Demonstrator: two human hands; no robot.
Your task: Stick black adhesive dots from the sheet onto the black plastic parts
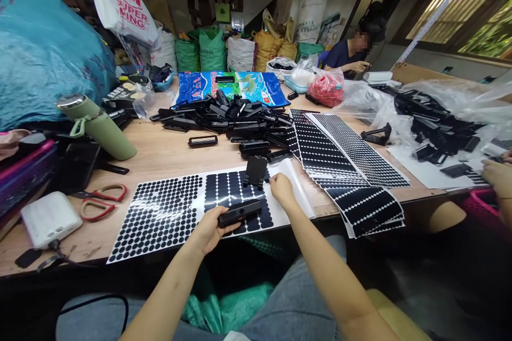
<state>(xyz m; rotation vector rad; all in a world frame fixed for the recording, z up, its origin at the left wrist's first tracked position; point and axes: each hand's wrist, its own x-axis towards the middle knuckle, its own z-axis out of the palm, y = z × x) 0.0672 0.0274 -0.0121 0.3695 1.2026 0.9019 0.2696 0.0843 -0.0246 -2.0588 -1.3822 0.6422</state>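
My left hand point(211, 230) is wrapped around a long black plastic part point(240, 213) with a ribbed top, held over the near edge of a sticker sheet point(202, 197). The sheet carries small black round dots on its left and larger black rounded stickers on its right. My right hand point(282, 191) has its fingers pinched together at the sheet's right side; whatever is between the fingertips is too small to make out. Just left of those fingertips, a black clamp-like bracket point(256, 171) rests on the sheet. A heap of black plastic parts point(236, 114) lies beyond.
Red-handled scissors point(100, 202), a white power bank point(50, 218) and a green bottle point(100, 128) are on the left. More sticker sheets point(340, 152) overhang the table's edge on the right. Another person's hand point(498, 176) is at far right; a person point(348, 53) sits behind.
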